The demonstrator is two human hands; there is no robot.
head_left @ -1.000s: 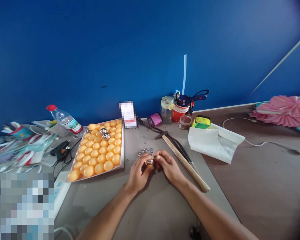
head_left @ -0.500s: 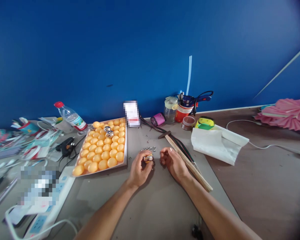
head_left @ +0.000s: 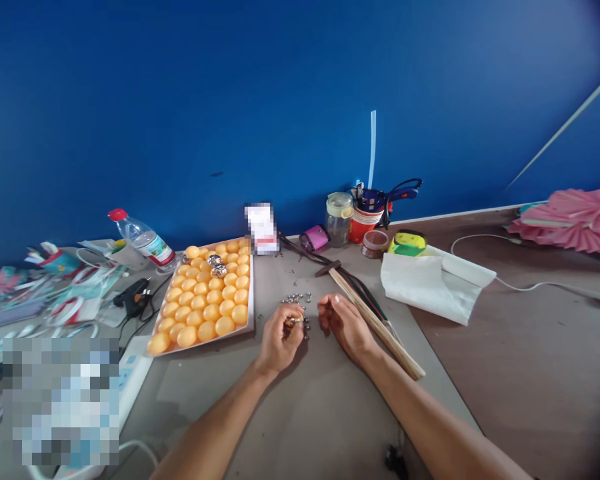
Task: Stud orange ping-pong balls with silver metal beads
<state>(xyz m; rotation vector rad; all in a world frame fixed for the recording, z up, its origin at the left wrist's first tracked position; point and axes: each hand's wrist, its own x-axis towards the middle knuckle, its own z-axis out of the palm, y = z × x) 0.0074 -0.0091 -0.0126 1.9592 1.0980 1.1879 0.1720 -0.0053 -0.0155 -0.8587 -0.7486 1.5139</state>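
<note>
My left hand [head_left: 280, 337] is curled round a small ball covered with shiny silver beads [head_left: 295, 321], held just above the grey table. My right hand [head_left: 344, 323] rests a little to its right with fingers loosely bent and thumb and forefinger pinched together; whatever they hold is too small to make out. A small heap of loose silver beads [head_left: 296, 299] lies on the table just beyond both hands. To the left lies a tray of orange balls [head_left: 206, 303], with two silver-covered balls [head_left: 216, 265] near its far end.
A bundle of thin wooden sticks [head_left: 380, 328] lies right of my right hand. White folded paper [head_left: 430, 283], a jar, a red cup of tools [head_left: 365, 220] and a pink fan [head_left: 575, 220] stand further back. A water bottle [head_left: 143, 241], glue gun [head_left: 134, 298] and power strip lie left.
My two hands, joined over the beaded ball a second ago, have parted. The right hand drew away to the right while the left kept the ball.
</note>
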